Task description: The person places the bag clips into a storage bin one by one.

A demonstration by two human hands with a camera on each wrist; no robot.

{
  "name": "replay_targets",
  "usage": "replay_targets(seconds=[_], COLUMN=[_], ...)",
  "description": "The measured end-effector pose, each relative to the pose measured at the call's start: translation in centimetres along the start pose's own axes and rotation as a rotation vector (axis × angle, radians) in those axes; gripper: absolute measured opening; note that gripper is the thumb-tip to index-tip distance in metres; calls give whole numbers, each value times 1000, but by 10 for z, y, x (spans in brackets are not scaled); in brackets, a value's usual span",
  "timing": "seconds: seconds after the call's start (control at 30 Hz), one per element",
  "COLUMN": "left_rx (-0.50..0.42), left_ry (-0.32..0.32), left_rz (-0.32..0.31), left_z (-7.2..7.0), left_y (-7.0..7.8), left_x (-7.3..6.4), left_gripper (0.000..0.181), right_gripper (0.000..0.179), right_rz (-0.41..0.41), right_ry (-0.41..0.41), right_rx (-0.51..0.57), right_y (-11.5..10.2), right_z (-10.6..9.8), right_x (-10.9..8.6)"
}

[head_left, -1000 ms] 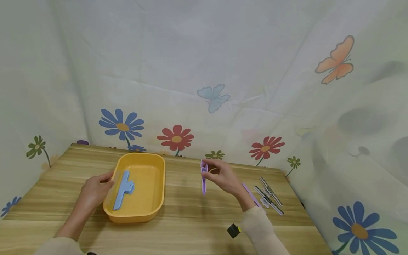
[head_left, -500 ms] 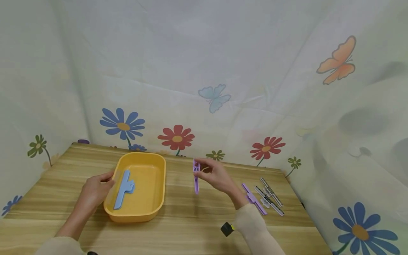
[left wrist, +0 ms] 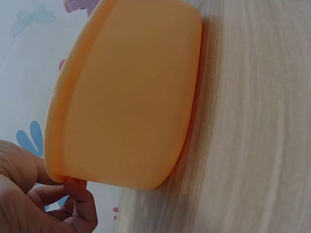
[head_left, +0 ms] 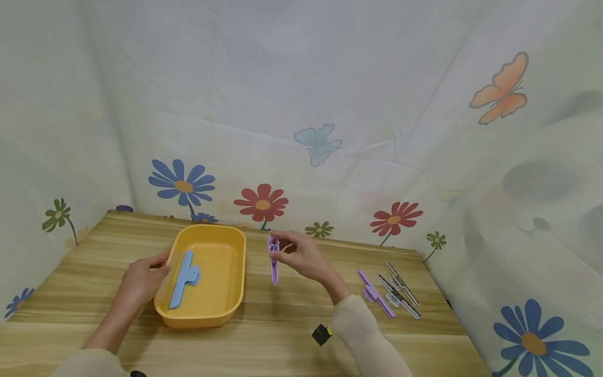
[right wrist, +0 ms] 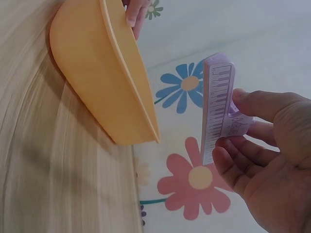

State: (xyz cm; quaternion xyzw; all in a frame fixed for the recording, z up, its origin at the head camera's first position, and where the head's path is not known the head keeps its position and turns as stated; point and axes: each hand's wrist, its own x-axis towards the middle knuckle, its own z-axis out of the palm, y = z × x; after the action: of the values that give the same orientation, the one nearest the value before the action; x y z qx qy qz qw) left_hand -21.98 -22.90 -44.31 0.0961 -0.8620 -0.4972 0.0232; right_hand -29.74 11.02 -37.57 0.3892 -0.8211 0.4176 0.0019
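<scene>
My left hand [head_left: 141,283] grips the left rim of a yellow plastic bin [head_left: 200,322]. In the left wrist view, the thumb and fingers [left wrist: 82,206] close on the bin's edge. A light blue bar clip [head_left: 181,288] lies inside, along the left side. Just right of the bin, my right hand [head_left: 303,256] holds a purple bar clip [right wrist: 217,109] above the table. Its thumb and fingers pinch the clip's handle, and the right wrist view shows piano keys printed along the bar.
On the right of the wooden table [head_left: 282,345] lie another purple bar clip [head_left: 376,294] and two black-and-white ones [head_left: 399,297] [head_left: 402,284]. A flower-printed cloth [head_left: 235,104] hangs behind and beside the table.
My right hand has carried the purple bar clip leftward, closer to the bin. The other purple clip, partly covered by the arm before, now shows fully. My left hand stays on the rim.
</scene>
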Motion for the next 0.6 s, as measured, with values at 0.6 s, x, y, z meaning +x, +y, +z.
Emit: replay_targets(seconds=[0.6], left_rx=[-5], left_ry=[14], left_rz=[-1], left_z=[1], left_y=[0], left_x=[0], left_gripper=[49], right_gripper=[44], right_rz=[-16], right_ry=[-45], right_rx=[2], right_y=[-4], right_z=[34], right_x=[29])
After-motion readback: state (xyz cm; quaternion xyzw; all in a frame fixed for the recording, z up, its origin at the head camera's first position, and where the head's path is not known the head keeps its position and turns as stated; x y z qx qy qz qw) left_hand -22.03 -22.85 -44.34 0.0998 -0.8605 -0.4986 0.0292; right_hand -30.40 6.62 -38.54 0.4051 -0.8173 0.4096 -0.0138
